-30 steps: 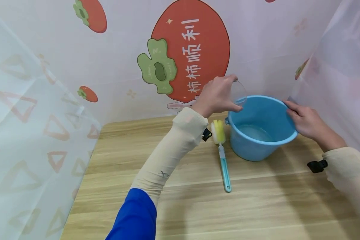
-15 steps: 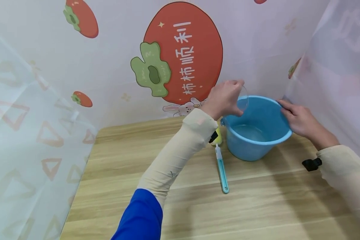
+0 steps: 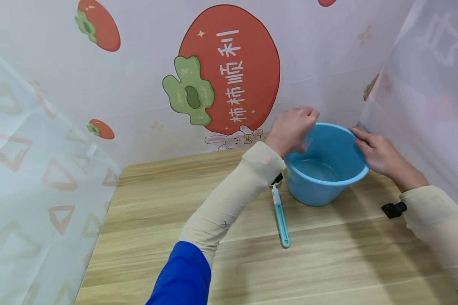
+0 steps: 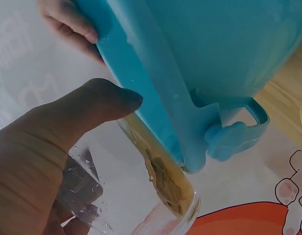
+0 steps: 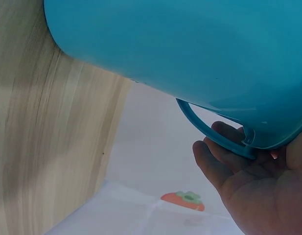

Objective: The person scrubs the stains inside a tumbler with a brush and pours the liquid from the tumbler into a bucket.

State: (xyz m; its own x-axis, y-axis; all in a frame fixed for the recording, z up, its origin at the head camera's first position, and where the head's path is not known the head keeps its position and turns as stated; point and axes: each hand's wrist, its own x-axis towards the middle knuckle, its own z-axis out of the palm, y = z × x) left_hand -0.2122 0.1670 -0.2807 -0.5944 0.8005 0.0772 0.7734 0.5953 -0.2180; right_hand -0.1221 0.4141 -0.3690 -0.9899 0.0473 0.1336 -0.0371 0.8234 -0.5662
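Observation:
My left hand (image 3: 291, 131) holds a clear glass (image 4: 165, 188) over the left rim of a light-blue bucket (image 3: 314, 192). Wet drops cling to the glass, and it is tipped, with some yellowish-brown liquid along its lower side in the left wrist view. From the head, most of the glass is hidden behind the hand. A pale, shallow layer that looks like water covers the bucket's bottom. My right hand (image 3: 379, 154) grips the bucket's right rim, its thumb on top. Its fingers lie beside the bucket's handle (image 5: 209, 132) in the right wrist view.
A sponge brush with a teal handle (image 3: 281, 224) lies left of the bucket; my left wrist hides most of its yellow-and-white head. The bucket stands on a wood-grain table (image 3: 168, 228), near the printed curtain (image 3: 145, 84) behind and on the right.
My left hand has moved right and turned over the bucket, tipping the glass further out of sight. My right hand keeps its grip on the rim. The head view has shifted slightly.

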